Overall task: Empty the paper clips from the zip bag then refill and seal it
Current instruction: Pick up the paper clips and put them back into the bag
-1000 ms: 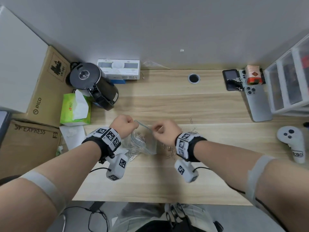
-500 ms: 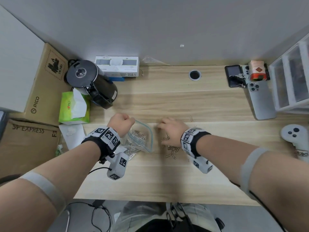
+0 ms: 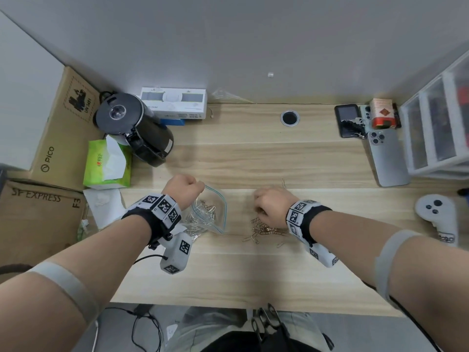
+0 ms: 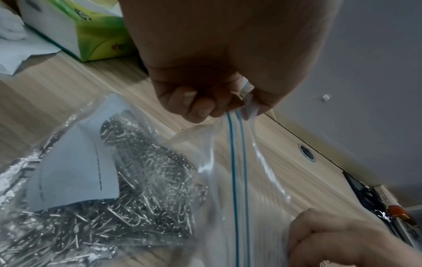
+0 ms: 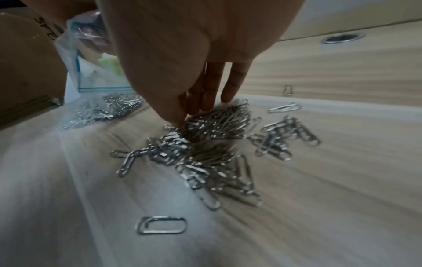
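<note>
With the left hand [image 3: 183, 189] pinching the zip bag [image 3: 210, 212] mouth open, the right hand [image 3: 271, 204], fingers closing on loose paper clips [image 5: 205, 144], should gather fully before lifting.

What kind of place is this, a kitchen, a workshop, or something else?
Most likely an office or home desk: a wooden desk with a cable grommet, shipping cartons stacked beside it, plastic desktop drawers, and smartphones lying near a VR controller.
</note>
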The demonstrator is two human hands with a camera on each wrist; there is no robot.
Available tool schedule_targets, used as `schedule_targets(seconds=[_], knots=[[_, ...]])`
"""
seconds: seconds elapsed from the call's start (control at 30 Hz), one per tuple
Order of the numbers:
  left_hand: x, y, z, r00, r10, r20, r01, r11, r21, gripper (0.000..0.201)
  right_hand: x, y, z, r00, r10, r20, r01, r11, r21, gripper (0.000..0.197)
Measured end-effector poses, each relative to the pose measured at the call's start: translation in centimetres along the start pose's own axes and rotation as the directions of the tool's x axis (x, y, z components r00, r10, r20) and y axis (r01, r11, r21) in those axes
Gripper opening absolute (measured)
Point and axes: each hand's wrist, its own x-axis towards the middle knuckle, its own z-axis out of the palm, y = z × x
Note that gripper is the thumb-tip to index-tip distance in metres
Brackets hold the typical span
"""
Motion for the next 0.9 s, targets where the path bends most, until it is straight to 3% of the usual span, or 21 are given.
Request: schedule_targets(seconds=[0.1,0.2,0.4,0.53,0.73,0.8,0.9], knots=[[0.0,0.3,0.2,1.0,0.006,0.003,-0.006,1.0,0.018,0.028,-0.6,2.0,-0.6,0.96,0.225,-0.169,-0.214,0.974,0.079,0.033],[-0.1,0.6,0.4,1.0,0.003,0.005,-0.003,0.999,0.039,0.027,-0.9,3.7,-0.5,0.885,0.439,-0.155,-0.413,0.894,0.176,0.063],[0.0,0.6,1.1,1.0,-0.002,0.012,0.002,0.999,0.044,0.027,-1.6,2.5,1.4,0.966,0.257,-0.024,-0.243,0.938,0.248,0.058],[0.0,0.9,1.4,1.0,0.008,0.021,-0.01,0.998,0.059,0.03,-1.9,1.7,2.0,0.98,0.201,0.001,-0.197,0.958,0.208,0.066],[0.0,0.7,1.3,1.0,0.014,0.024,-0.015,0.998,0.057,0.026,-2.0,0.9,1.9,0.988,0.151,0.036,-0.152,0.988,0.03,0.104],[-0.1,0.6,1.2,0.999,0.018,0.027,-0.019,0.998,0.052,0.026,-1.9,0.4,2.3,0.988,0.143,0.055,-0.144,0.989,0.021,0.101],[-0.2,0.5,1.1,0.999,0.016,0.028,-0.018,0.998,0.057,0.026,-1.7,0.2,2.7,0.993,0.109,0.041,-0.111,0.991,0.071,0.081]])
